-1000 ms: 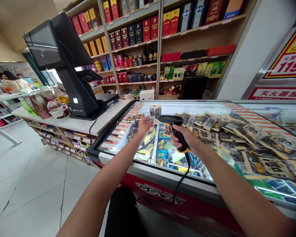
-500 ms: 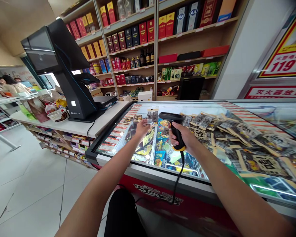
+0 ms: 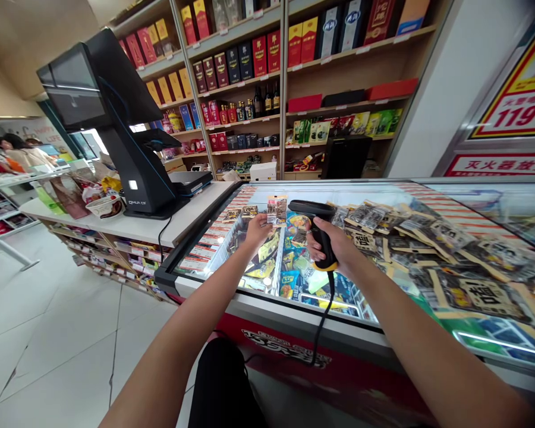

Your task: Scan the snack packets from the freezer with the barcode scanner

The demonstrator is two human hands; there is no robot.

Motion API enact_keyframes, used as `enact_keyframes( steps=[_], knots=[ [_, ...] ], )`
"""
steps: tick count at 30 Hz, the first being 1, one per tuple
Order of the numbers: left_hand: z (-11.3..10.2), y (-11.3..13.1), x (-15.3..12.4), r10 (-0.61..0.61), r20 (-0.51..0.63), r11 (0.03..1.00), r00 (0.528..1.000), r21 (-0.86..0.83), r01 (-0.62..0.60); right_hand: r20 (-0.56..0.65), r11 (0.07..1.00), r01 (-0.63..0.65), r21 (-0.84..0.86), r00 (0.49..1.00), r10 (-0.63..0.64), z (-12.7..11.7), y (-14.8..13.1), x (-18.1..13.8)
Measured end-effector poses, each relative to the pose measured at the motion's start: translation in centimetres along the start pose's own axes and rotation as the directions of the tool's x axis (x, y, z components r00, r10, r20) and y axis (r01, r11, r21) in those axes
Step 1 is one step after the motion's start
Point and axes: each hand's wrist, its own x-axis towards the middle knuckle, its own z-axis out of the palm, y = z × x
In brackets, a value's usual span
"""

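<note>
My left hand [image 3: 257,229] pinches the lower left edge of a small snack packet [image 3: 277,210], whose printed side faces me. A reddish glow lies over the packet. Wrapped round the handle of a black and yellow barcode scanner [image 3: 321,241] is my right hand [image 3: 334,242]. The scanner's head points left, toward the packet, with a gap between them. Its black cable [image 3: 321,333] hangs down over the front of the freezer. Both hands are above the glass top of a chest freezer [image 3: 267,309]. Two similar packets [image 3: 243,212] lie on the glass left of my left hand.
Many snack packets [image 3: 485,297] are heaped on the freezer's right side. To the left, a counter [image 3: 187,221] bears a black cash register [image 3: 129,154] and a bowl [image 3: 106,206]. Shelves [image 3: 245,83] of boxes and bottles stand behind. People [image 3: 22,156] are at the far left.
A reddish light now shows on the packet, which looked grey before. Both hands keep their holds and have hardly moved. The view has shifted very slightly.
</note>
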Motion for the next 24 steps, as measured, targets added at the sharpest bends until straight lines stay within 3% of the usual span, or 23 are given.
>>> enact_keyframes(
  steps=[24],
  knots=[
    [0.19,0.17,0.20,0.049,-0.037,0.986,0.998,0.159,-0.043,-0.039,0.998,0.005,-0.065,0.999,-0.008,0.40,0.26,0.00]
  ],
)
